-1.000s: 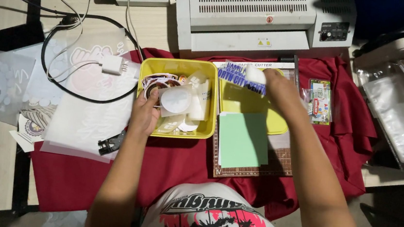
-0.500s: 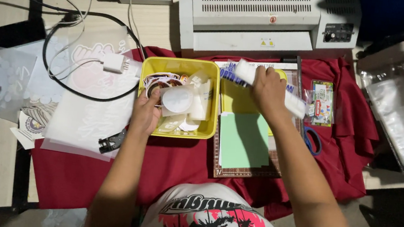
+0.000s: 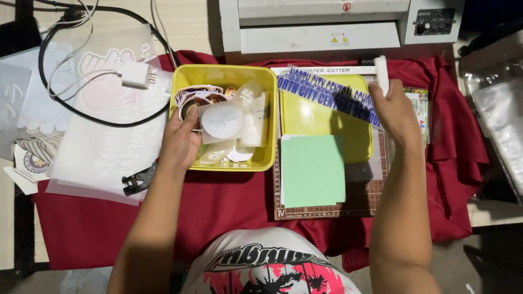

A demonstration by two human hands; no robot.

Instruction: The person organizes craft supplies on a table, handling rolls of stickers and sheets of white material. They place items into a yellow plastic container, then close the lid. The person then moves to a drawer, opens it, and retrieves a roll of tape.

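A pale wooden table [image 3: 196,28] fills the view, with a dark red cloth [image 3: 218,206] spread over its near middle and a grey-white laminating machine [image 3: 324,10] standing at the far edge. On the cloth, left of centre, sits a yellow tray [image 3: 230,75] holding round stickers and small clear plastic sleeves. The left hand [image 3: 181,140] rests at the tray's near left corner, its fingers curled around a clear sleeve with a white round disc [image 3: 222,121] inside, holding it over the tray. To the right lies a paper cutter board [image 3: 326,200] with a brown grid mat, and on it a second yellow tray [image 3: 321,117] and a light green sheet [image 3: 313,170] that overlaps the tray's near edge. The right hand [image 3: 394,111] is at the far right corner of the cutter; its fingers are closed around the white cutter handle [image 3: 381,72], which stands up past the knuckles. A clear strip with blue lettering [image 3: 329,96] lies slanted across the second tray, its right end under that hand. Left of the trays, translucent white sheets [image 3: 107,146] are stacked beside a black cable [image 3: 69,108] and a white charger plug [image 3: 135,74]. A small black hand punch [image 3: 139,180] lies at the near edge of those sheets. Clear plastic bags [image 3: 514,137] sit far to the right, off the cloth
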